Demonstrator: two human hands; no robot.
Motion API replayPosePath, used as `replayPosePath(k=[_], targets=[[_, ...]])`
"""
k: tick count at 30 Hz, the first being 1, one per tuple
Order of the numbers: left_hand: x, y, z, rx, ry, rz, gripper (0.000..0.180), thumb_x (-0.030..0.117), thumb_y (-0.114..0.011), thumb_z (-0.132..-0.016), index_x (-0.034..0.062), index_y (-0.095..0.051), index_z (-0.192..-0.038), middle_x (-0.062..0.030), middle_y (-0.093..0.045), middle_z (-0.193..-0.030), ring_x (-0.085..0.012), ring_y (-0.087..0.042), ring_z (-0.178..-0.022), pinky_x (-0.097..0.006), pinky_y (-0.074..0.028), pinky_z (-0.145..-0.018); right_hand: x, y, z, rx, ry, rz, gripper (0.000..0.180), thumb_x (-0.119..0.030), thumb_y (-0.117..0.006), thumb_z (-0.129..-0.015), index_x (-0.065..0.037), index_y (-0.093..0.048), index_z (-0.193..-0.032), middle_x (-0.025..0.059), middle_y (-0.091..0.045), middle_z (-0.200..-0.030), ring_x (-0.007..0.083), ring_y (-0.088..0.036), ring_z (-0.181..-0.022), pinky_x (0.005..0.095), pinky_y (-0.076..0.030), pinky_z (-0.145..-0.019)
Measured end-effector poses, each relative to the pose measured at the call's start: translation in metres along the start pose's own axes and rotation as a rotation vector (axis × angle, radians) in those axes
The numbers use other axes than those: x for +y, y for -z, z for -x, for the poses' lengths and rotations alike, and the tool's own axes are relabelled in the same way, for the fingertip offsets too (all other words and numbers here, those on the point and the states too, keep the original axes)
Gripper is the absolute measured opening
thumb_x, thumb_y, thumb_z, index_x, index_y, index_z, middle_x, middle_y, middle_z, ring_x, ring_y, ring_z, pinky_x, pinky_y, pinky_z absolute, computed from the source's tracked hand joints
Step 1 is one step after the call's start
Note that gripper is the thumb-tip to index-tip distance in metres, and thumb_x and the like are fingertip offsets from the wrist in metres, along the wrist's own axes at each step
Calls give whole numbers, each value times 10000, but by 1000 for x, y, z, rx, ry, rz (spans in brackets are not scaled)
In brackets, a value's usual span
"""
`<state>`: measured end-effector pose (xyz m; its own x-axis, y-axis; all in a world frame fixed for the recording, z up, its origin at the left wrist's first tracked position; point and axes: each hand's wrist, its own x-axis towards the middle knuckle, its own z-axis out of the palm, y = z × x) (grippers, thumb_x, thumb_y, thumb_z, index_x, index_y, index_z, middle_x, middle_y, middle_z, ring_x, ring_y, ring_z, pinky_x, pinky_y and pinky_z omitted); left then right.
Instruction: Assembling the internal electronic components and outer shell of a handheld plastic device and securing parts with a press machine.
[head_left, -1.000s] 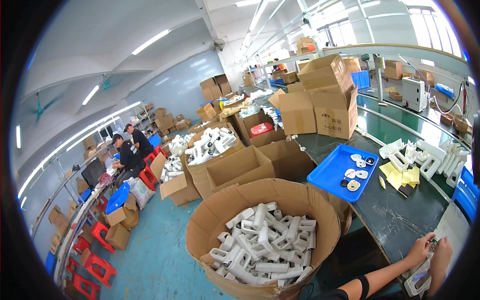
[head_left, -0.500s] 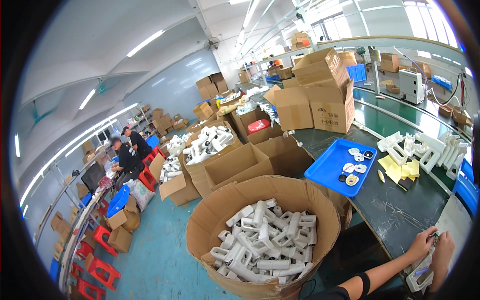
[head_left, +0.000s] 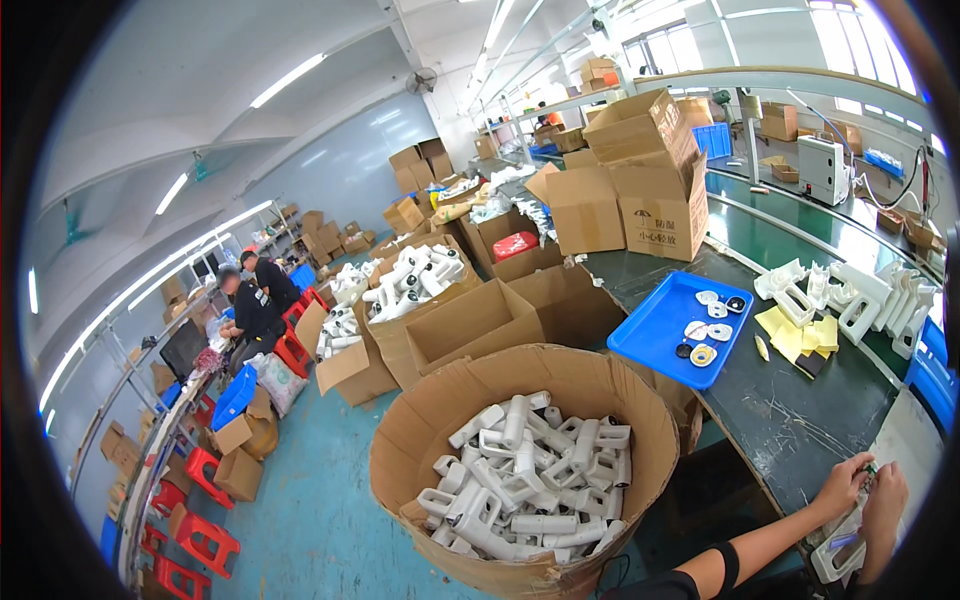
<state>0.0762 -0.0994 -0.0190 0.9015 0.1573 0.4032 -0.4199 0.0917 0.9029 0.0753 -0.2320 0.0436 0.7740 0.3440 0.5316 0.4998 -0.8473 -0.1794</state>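
At the lower right, my left hand (head_left: pixel 843 486) and my right hand (head_left: pixel 884 502) are close together over the bench. Closed fingertips of the left hand pinch a small green piece (head_left: pixel 871 468), its kind too small to tell. The right hand's fingers are curled beside it, and what they grip is hidden. Just below the hands is a white plastic housing with a loop handle (head_left: pixel 829 562), partly covered by them. A small purplish strip (head_left: pixel 845 541) shows within the housing.
A blue tray (head_left: pixel 650 352) of small round parts sits on the dark bench (head_left: pixel 800 420). Beyond are yellow pads (head_left: pixel 790 340) and white housings (head_left: pixel 868 300). A big cardboard bin (head_left: pixel 400 450) of white housings stands left. Two people work by red stools (head_left: pixel 205 535) at far left.
The view has shifted very slightly. Both hands stay in nearly the same place and pose over the white housing. The people at far left have moved a little.
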Motion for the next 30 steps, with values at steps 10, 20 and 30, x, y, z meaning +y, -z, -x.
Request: replayPosePath(k=[10,20,30], targets=[[-3,-4,1,-1,-34,-14,317,-15,-535,-886,-71,-559,-1197,-236,-647,-1093,-314,-639,-1033,-351,-485,-899,11,-7,2,6,-8,3,61,43,-556,-762,65,-511,-796,226,-527,-844,433,-537,-800,507,-402,-684],[-13,-10,0,38,-57,-1,317,-29,-537,-869,-72,-563,-1183,-247,-637,-1102,-348,-629,-1036,-367,-479,-909,-2,10,1,-79,25,-42,56,55,-536,-779,74,-526,-831,242,-538,-878,442,-538,-816,509,-397,-690],[-15,-12,0,63,-89,-1,311,-28,-525,-872,-73,-563,-1178,-250,-638,-1083,-357,-629,-1023,-370,-480,-895,-5,13,0,-71,4,27,48,52,-541,-787,70,-510,-819,231,-518,-869,436,-530,-816,501,-397,-688]])
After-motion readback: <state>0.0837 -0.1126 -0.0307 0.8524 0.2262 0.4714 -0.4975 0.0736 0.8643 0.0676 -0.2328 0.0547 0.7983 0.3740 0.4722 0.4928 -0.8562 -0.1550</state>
